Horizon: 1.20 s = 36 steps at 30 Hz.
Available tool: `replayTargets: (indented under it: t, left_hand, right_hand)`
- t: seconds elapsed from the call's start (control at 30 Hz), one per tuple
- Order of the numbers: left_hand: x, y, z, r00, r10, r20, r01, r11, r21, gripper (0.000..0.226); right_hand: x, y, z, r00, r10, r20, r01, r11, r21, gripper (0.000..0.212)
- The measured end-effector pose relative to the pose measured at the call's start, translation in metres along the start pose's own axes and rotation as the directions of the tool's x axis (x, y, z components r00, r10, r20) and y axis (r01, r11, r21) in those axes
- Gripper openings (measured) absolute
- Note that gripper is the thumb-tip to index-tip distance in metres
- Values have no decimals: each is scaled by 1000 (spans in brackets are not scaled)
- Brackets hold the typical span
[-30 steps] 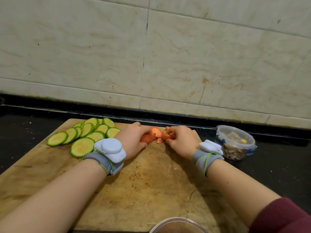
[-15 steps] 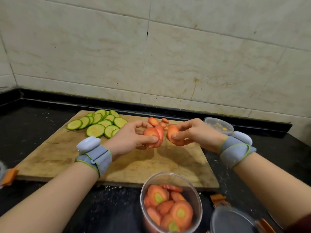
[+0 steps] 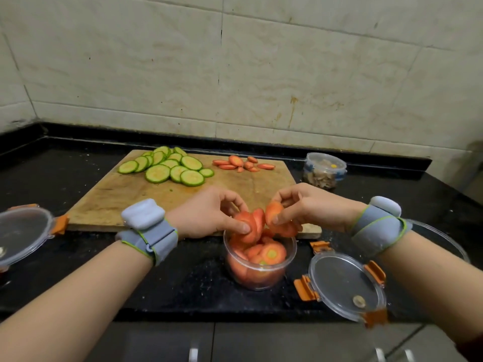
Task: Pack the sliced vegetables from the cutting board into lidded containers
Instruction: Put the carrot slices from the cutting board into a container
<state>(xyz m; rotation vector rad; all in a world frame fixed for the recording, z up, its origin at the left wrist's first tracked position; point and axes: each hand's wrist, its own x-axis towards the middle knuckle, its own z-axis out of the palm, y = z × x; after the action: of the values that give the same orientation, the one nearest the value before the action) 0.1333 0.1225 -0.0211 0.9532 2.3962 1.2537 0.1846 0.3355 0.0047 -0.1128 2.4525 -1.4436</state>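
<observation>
Tiled wall [image 3: 261,61] fills the upper half of our view: pale tiles, a few brown stains. Below it is the black countertop [image 3: 65,270], speckled with crumbs. The wooden cutting board [image 3: 125,202] lies flat on it, far edge close to the wall.

Both forearms reach in from the near side, with a left wristband [image 3: 149,231] and a right wristband [image 3: 379,226], both grey. Left hand [image 3: 209,215]: fingers curled, pinching the left carrot stack [image 3: 247,226] between thumb and fingertips, directly over the open container [image 3: 258,278]. Right hand [image 3: 311,205]: also curled, pinching the right carrot stack [image 3: 273,214] over the same rim. The two stacks nearly touch.

Right lid [image 3: 345,286], clear with orange clips, lies flat on the countertop to the right of the open container, apart from it. Left lid [image 3: 21,231], same type, sits at the left edge by the board's near-left corner; we cannot tell whether they touch. A clear round rim [image 3: 444,239] shows behind the right forearm, mostly hidden.

Open container: round, clear, upright on the countertop just in front of the board, well filled with carrot slices. Lidded container [image 3: 324,169], blue clips, stands beside the board's far-right corner; contents are pale brown and we cannot identify them.

On the board, zucchini slices [image 3: 170,168] overlap in a heap at far left. Loose carrot slices [image 3: 243,163] form a small cluster at far right, apart from the zucchini.
</observation>
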Motion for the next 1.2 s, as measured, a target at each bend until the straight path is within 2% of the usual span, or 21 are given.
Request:
replayTargets:
  t: [0.17, 0.3, 0.43, 0.57, 0.7, 0.87, 0.93, 1.1, 1.2]
  left_hand:
    - [-2, 2, 6, 999, 11, -37, -7, 992, 123, 20]
    - [-4, 4, 6, 1000, -26, -9, 27, 998, 49, 20]
    - [-8, 5, 2, 999, -31, -16, 31, 999, -10, 22]
    - [-12, 2, 1, 999, -17, 34, 19, 999, -50, 18]
    - [-11, 1, 4, 993, -39, 108, 35, 999, 40, 15]
    - [-13, 6, 0, 1000, -28, 3, 27, 983, 180, 18]
    - [-14, 8, -3, 1000, -21, -10, 23, 987, 158, 16]
    - [-16, 9, -3, 997, -35, 75, 32, 999, 38, 14]
    - [-16, 9, 5, 996, -39, 80, 29, 993, 113, 17]
  right_hand:
    - [-3, 2, 7, 1000, -2, -23, 3, 999, 37, 12]
    - [-4, -2, 15, 996, -27, -87, 19, 995, -93, 14]
    - [-8, -5, 4, 988, -30, -152, 25, 999, -38, 7]
    - [-11, -4, 1, 991, 15, -134, -17, 1000, -15, 5]
    - [-8, -3, 8, 988, 7, -157, -38, 980, -194, 3]
    - [-4, 0, 12, 984, -27, -174, -24, 957, -288, 18]
    - [-4, 1, 13, 982, -50, -184, -9, 952, -306, 21]
    - [-8, 0, 16, 979, -123, -162, 37, 889, -456, 17]
    - [-8, -1, 18, 973, -164, -160, 67, 871, -486, 16]
